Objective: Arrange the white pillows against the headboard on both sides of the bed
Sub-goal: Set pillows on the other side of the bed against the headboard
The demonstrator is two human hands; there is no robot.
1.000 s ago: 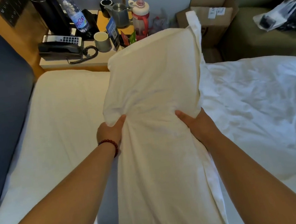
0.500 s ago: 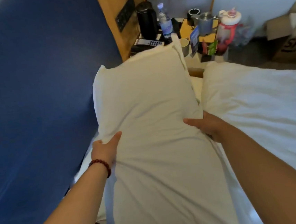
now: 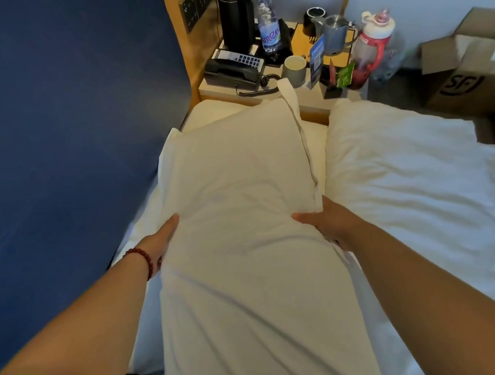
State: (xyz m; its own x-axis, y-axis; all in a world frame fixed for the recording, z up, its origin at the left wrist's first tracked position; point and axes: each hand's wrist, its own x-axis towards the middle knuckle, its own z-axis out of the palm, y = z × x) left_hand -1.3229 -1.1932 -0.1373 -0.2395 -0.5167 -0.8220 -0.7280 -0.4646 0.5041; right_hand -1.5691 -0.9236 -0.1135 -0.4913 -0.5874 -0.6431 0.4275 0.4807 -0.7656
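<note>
A long white pillow (image 3: 243,218) fills the middle of the view, lying lengthwise along the bed close to the dark blue headboard (image 3: 63,144). My left hand (image 3: 162,238), with a red bead bracelet at the wrist, grips the pillow's left side next to the headboard. My right hand (image 3: 328,225) grips its right side. Both hold it around the middle; its near end runs out of view at the bottom. The far end points toward the nightstand. Beyond the far end shows what looks like another white pillow (image 3: 211,112).
A rumpled white duvet (image 3: 405,178) covers the bed on the right. The nightstand (image 3: 222,91) at the far end carries a phone (image 3: 232,71), kettle (image 3: 235,16), water bottle (image 3: 268,22), mug (image 3: 295,68), steel jug and red bottle (image 3: 373,45). Cardboard boxes (image 3: 470,66) stand on the floor.
The pillow, held up over the bed a second ago, has swung left and come down alongside the headboard. The view has turned toward the headboard. Both hands keep their grip on its sides.
</note>
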